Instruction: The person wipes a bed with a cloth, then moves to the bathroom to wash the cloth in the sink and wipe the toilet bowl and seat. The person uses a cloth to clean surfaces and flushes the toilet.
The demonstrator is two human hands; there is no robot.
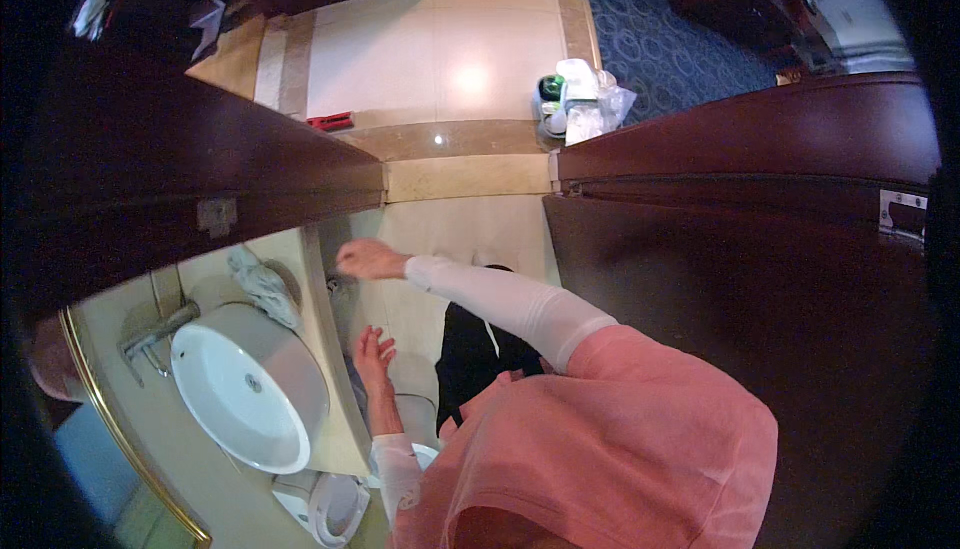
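Note:
My right hand (370, 258) reaches across to the left, just beyond the edge of the pale washstand counter (324, 324). Its fingers are curled and blurred, so whether something is in them cannot be made out. Nearer to me, my left hand (374, 355) is raised, palm up, with fingers apart and nothing in it. Left of both hands is an oval white washbasin (247, 391). A metal tap (161, 335) stands behind it. A crumpled pale cloth (262, 286) lies by the basin's far side.
Dark wooden door panels (675, 286) flank the doorway, with a stone threshold (465, 177). Beyond it sit a caddy and plastic bags (581, 106) with bottles, and a red object (330, 122). A gold-edged mirror (105, 466) and a white fixture (334, 508) are at lower left.

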